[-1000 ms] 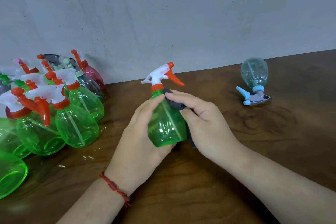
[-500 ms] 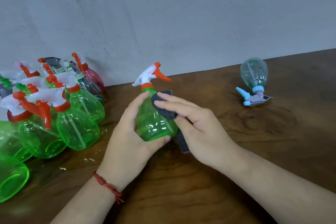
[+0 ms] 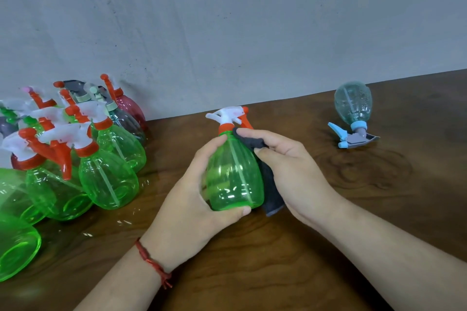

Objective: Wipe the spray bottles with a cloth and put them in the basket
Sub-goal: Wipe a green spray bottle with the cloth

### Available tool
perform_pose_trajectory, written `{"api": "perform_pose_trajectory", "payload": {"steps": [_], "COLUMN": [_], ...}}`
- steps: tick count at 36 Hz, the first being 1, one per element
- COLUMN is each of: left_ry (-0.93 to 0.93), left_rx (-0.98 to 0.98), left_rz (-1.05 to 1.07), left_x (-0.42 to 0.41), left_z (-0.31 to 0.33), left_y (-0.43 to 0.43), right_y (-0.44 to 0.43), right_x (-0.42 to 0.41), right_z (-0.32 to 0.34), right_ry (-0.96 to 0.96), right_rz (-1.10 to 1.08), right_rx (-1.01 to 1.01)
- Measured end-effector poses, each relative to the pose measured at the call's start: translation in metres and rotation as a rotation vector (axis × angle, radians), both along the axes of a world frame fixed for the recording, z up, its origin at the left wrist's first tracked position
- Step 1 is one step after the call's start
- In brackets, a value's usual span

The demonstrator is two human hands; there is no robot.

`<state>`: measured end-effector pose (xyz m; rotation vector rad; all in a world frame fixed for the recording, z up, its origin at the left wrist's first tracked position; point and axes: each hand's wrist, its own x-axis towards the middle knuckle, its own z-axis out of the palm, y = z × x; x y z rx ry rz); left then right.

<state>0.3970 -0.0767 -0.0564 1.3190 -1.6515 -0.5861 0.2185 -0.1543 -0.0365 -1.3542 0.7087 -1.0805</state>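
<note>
A green spray bottle [image 3: 233,174] with a white and orange trigger head is held over the middle of the table. My left hand [image 3: 192,199] grips its left side and base, thumb under the bottom. My right hand [image 3: 290,169] holds a dark grey cloth [image 3: 269,184] against the bottle's right side, fingers curled over the cloth near the neck. Most of the cloth is hidden behind the bottle and my hand. No basket is in view.
Several green spray bottles [image 3: 106,179] with orange and white heads, plus a grey and a red one, crowd the left by the wall. A pale blue bottle [image 3: 353,106] lies on its side at the right. The wooden table [image 3: 379,209] meets a grey wall.
The bottle has turned in my hands so its nozzle points more to the right. My right hand with the cloth has slid from the front of the bottle to its right side.
</note>
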Motion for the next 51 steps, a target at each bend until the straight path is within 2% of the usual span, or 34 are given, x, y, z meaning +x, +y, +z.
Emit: {"api": "perform_pose_trajectory", "payload": {"steps": [3,5,8,16,20,24,27,30,33,36,38,41,43,47,51], "left_ry": [-0.2,-0.25,-0.23,-0.124,-0.127,-0.131,-0.098,0.018,0.126,0.163,0.038,-0.378,-0.536,-0.604,-0.566], "left_rx": [-0.077,-0.114,-0.116,-0.117,-0.105,-0.085,-0.053,0.065,0.146,0.16,0.064,-0.14,-0.243,-0.395,-0.36], "left_rz": [0.085,0.144,0.215,0.297,0.266,0.205,0.176,0.059,-0.16,-0.225,-0.145,0.07,0.14,0.043,-0.026], "left_x": [0.0,-0.001,0.001,0.012,0.008,-0.006,-0.008,-0.007,-0.005,0.001,0.007,0.015,0.017,0.017,0.017], "left_z": [-0.002,-0.001,-0.001,0.006,0.001,0.0,-0.002,0.001,0.004,0.006,0.006,0.011,0.015,0.016,0.012], "left_y": [-0.002,-0.003,-0.004,-0.004,-0.004,0.0,0.001,0.003,0.007,0.008,0.006,0.004,0.004,0.002,0.001], "right_y": [0.005,0.009,0.012,0.015,0.011,0.008,0.004,0.0,-0.006,-0.01,-0.011,-0.011,-0.011,-0.009,-0.008], "right_x": [0.001,0.004,0.007,0.008,0.009,0.01,0.004,0.002,0.001,-0.004,-0.006,-0.007,-0.009,-0.011,-0.01], "right_z": [-0.004,-0.008,-0.015,-0.016,-0.013,-0.003,0.0,0.002,0.004,0.005,0.005,0.007,0.009,0.012,0.009], "right_ry": [0.086,0.165,0.267,0.491,0.392,0.165,0.103,0.044,-0.047,-0.09,-0.098,-0.111,-0.115,-0.104,-0.087], "right_rz": [-0.031,-0.042,-0.029,0.149,0.083,-0.008,0.008,0.028,0.049,0.095,0.131,0.152,0.171,0.216,0.199], "right_rx": [-0.134,-0.281,-0.482,-0.798,-0.638,-0.224,0.005,0.124,0.227,0.285,0.304,0.339,0.348,0.34,0.312]}}
